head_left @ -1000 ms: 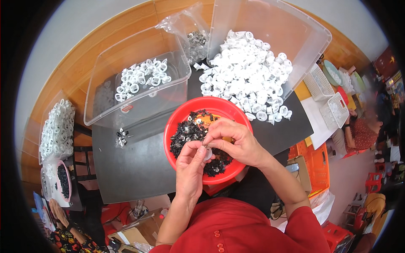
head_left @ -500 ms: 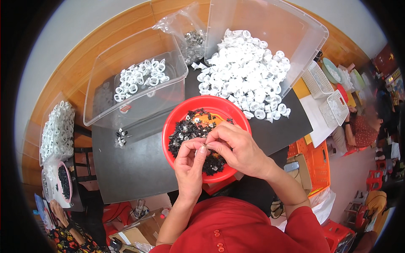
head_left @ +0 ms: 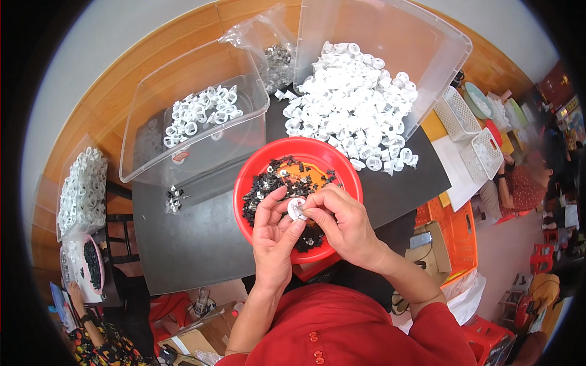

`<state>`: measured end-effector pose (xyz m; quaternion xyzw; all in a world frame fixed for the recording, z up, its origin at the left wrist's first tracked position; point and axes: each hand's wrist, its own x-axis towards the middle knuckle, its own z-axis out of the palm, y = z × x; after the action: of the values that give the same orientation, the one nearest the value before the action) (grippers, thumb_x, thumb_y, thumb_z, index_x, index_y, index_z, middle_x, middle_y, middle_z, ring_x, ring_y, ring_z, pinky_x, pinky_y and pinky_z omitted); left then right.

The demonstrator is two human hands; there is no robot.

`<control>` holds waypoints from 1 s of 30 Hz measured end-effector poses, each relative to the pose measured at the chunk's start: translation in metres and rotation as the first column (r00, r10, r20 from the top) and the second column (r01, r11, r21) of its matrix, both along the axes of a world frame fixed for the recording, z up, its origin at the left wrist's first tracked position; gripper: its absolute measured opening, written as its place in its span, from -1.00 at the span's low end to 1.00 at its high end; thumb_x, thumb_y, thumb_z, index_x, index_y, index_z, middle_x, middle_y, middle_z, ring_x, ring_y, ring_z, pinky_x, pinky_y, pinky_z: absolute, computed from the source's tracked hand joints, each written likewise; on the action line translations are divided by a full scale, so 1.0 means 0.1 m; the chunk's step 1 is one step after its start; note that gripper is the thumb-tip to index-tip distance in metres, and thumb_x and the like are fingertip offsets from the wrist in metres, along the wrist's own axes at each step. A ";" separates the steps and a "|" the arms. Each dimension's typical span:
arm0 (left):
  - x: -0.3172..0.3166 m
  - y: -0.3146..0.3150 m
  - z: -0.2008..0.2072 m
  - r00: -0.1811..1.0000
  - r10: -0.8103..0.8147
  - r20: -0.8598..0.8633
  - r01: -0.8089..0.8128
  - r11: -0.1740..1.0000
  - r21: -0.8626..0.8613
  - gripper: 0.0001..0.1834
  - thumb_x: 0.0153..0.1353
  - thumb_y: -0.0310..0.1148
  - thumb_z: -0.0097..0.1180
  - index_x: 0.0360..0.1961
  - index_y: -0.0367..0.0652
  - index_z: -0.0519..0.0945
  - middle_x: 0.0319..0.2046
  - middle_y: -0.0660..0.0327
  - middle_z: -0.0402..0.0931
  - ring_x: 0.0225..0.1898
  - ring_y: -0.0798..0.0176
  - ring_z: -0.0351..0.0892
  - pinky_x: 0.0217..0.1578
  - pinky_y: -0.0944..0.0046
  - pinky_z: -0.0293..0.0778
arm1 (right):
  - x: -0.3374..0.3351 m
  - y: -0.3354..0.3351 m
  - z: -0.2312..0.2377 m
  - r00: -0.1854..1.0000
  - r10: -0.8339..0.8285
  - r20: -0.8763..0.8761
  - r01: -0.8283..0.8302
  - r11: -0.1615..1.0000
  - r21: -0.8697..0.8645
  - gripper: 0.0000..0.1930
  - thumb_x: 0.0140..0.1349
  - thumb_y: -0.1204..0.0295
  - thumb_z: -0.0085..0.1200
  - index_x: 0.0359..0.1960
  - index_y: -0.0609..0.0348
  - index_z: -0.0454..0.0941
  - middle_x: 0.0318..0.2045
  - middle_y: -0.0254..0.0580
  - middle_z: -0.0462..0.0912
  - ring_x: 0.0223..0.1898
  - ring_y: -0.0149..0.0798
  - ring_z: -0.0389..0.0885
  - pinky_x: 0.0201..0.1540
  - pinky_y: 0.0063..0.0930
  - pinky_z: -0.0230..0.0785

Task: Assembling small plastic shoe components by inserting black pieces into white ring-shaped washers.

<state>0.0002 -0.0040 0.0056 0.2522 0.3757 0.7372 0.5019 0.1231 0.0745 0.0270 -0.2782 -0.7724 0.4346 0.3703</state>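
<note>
Over a red basin (head_left: 242, 183), my two hands meet at a small round white plastic part (head_left: 296, 208). My right hand (head_left: 342, 222) pinches it between thumb and index finger. My left hand (head_left: 273, 241) steadies its left side with the thumb and a curled finger, its index finger raised. Any smaller piece between the fingertips is too small to make out. Inside the basin lie many small black pieces (head_left: 259, 195) mixed with some pale bits, and an orange patch shows at the bottom.
A heap of white plastic parts (head_left: 360, 104) spills from a tipped clear bin (head_left: 442, 67). A second clear bin (head_left: 250, 122) holds fewer. A bag of metal pieces (head_left: 278, 64) stands between them. Co-workers sit left and right; an orange crate (head_left: 464, 244) is beside the dark table (head_left: 195, 250).
The white part has turned into view between my fingertips, which were pressed together before. My left index finger has lifted away. The co-worker's hand at lower left has shifted slightly.
</note>
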 end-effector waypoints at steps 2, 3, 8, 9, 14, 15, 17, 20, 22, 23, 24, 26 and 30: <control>-0.01 0.00 0.01 1.000 -0.013 0.004 0.013 1.000 -0.015 -0.42 0.19 -0.64 0.12 0.24 -0.27 0.24 0.03 0.11 0.42 0.06 0.25 0.49 0.10 0.28 0.44 | 0.01 0.02 -0.02 0.999 -0.009 0.052 0.000 0.983 0.181 -0.94 0.22 0.53 0.07 -0.29 0.21 0.48 -0.38 -0.23 0.50 -0.35 -0.20 0.49 -0.24 -0.35 0.24; -0.01 0.00 0.00 1.000 -0.024 0.007 0.024 0.999 -0.031 -0.41 0.19 -0.63 0.12 0.24 -0.28 0.24 0.02 0.11 0.42 0.05 0.25 0.50 0.10 0.28 0.44 | 0.01 0.03 -0.02 0.999 -0.007 0.052 -0.002 0.984 0.180 -0.94 0.22 0.53 0.07 -0.29 0.21 0.48 -0.38 -0.23 0.50 -0.35 -0.20 0.49 -0.24 -0.35 0.24; -0.01 -0.03 -0.04 1.000 -0.008 -0.016 0.007 0.999 -0.042 -0.47 0.20 -0.55 0.15 0.19 -0.31 0.32 0.01 0.12 0.47 0.04 0.28 0.49 0.08 0.27 0.46 | 0.03 0.07 0.04 0.989 0.039 0.140 -0.094 0.907 0.410 -0.92 0.18 0.54 0.09 -0.30 0.14 0.48 -0.37 -0.33 0.52 -0.34 -0.28 0.50 -0.21 -0.40 0.18; -0.01 -0.03 -0.06 0.999 -0.015 -0.030 0.013 0.999 -0.052 -0.50 0.21 -0.54 0.15 0.18 -0.31 0.35 0.02 0.11 0.47 0.05 0.28 0.49 0.09 0.26 0.45 | 0.04 0.08 0.04 0.989 0.038 0.140 -0.093 0.907 0.410 -0.92 0.18 0.54 0.09 -0.30 0.14 0.48 -0.37 -0.33 0.52 -0.34 -0.28 0.50 -0.21 -0.40 0.18; -0.01 -0.02 -0.04 1.000 -0.026 0.010 0.027 0.998 -0.057 -0.55 0.27 -0.52 0.08 0.19 -0.30 0.38 0.10 0.08 0.45 0.10 0.27 0.47 0.12 0.27 0.44 | 0.06 0.10 0.00 0.999 0.019 0.051 -0.041 0.881 0.471 -0.83 0.17 0.54 0.13 -0.18 0.18 0.55 -0.35 -0.32 0.54 -0.41 -0.35 0.52 -0.30 -0.45 0.24; 0.00 -0.01 -0.02 0.999 -0.018 0.035 0.020 0.998 -0.052 -0.57 0.29 -0.53 0.05 0.19 -0.30 0.39 0.13 0.09 0.43 0.11 0.29 0.47 0.11 0.31 0.45 | 0.05 0.07 0.02 0.999 0.020 0.051 -0.041 0.882 0.470 -0.83 0.17 0.54 0.13 -0.18 0.18 0.55 -0.35 -0.32 0.54 -0.41 -0.35 0.52 -0.30 -0.45 0.24; 0.01 -0.01 0.00 1.000 -0.017 0.022 0.018 0.998 -0.063 -0.55 0.30 -0.50 0.04 0.22 -0.29 0.37 0.16 0.05 0.40 0.14 0.25 0.44 0.14 0.26 0.42 | 0.03 0.00 0.06 0.999 -0.040 -0.015 0.040 0.998 -0.040 -0.82 0.18 0.57 0.14 -0.17 0.24 0.57 -0.34 -0.28 0.55 -0.52 -0.45 0.48 -0.43 -0.53 0.29; 0.02 -0.01 0.01 1.000 -0.005 0.026 0.007 0.995 -0.096 -0.54 0.32 -0.46 0.02 0.24 -0.27 0.34 0.20 0.00 0.36 0.18 0.21 0.41 0.18 0.21 0.39 | 0.03 0.02 0.02 1.000 -0.006 0.014 0.007 0.999 -0.032 -0.86 0.19 0.59 0.14 -0.21 0.29 0.57 -0.34 -0.24 0.58 -0.53 -0.54 0.46 -0.49 -0.62 0.32; 0.04 0.00 0.01 0.999 0.005 0.044 0.001 0.993 -0.117 -0.55 0.33 -0.46 0.01 0.23 -0.27 0.35 0.20 -0.01 0.36 0.18 0.20 0.41 0.18 0.20 0.39 | 0.00 0.00 -0.06 0.998 -0.023 -0.065 0.018 0.997 -0.075 -0.86 0.19 0.58 0.14 -0.21 0.29 0.57 -0.35 -0.24 0.59 -0.51 -0.55 0.48 -0.46 -0.63 0.34; 0.05 0.00 0.01 0.998 0.003 0.061 0.003 0.994 -0.108 -0.56 0.33 -0.46 0.00 0.23 -0.27 0.36 0.19 -0.02 0.36 0.18 0.20 0.41 0.17 0.20 0.40 | -0.02 -0.01 -0.09 0.989 -0.039 -0.143 0.022 0.993 -0.118 -0.87 0.20 0.58 0.14 -0.22 0.29 0.57 -0.36 -0.24 0.60 -0.50 -0.55 0.50 -0.44 -0.64 0.36; 0.05 0.00 0.00 0.997 0.005 0.076 0.003 0.995 -0.098 -0.57 0.33 -0.46 -0.01 0.22 -0.27 0.37 0.18 -0.03 0.37 0.17 0.20 0.42 0.16 0.19 0.41 | -0.03 -0.03 -0.12 0.989 -0.039 -0.144 0.022 0.993 -0.119 -0.87 0.20 0.58 0.14 -0.22 0.29 0.57 -0.36 -0.24 0.60 -0.50 -0.55 0.50 -0.44 -0.64 0.36; 0.04 0.01 -0.01 0.997 0.014 0.076 -0.007 0.996 -0.086 -0.60 0.34 -0.47 -0.02 0.19 -0.29 0.40 0.14 -0.03 0.41 0.13 0.20 0.46 0.14 0.20 0.43 | -0.06 -0.06 -0.16 0.971 -0.063 -0.231 -0.008 0.956 -0.295 -0.89 0.22 0.57 0.13 -0.23 0.29 0.57 -0.36 -0.26 0.62 -0.45 -0.56 0.53 -0.41 -0.66 0.38; -0.02 0.00 -0.06 0.998 0.036 0.051 -0.030 0.992 -0.120 -0.66 0.33 -0.50 -0.02 0.11 -0.32 0.46 0.03 -0.04 0.51 0.05 0.19 0.53 0.10 0.20 0.49 | -0.11 -0.10 -0.23 0.949 -0.091 -0.301 -0.015 0.943 -0.333 -0.90 0.24 0.57 0.11 -0.23 0.30 0.56 -0.36 -0.28 0.63 -0.44 -0.57 0.54 -0.41 -0.67 0.39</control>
<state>-0.0015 -0.0039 -0.0006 0.1960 0.4096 0.7280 0.5136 0.1119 0.0640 0.0045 -0.2791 -0.6143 0.5895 0.4441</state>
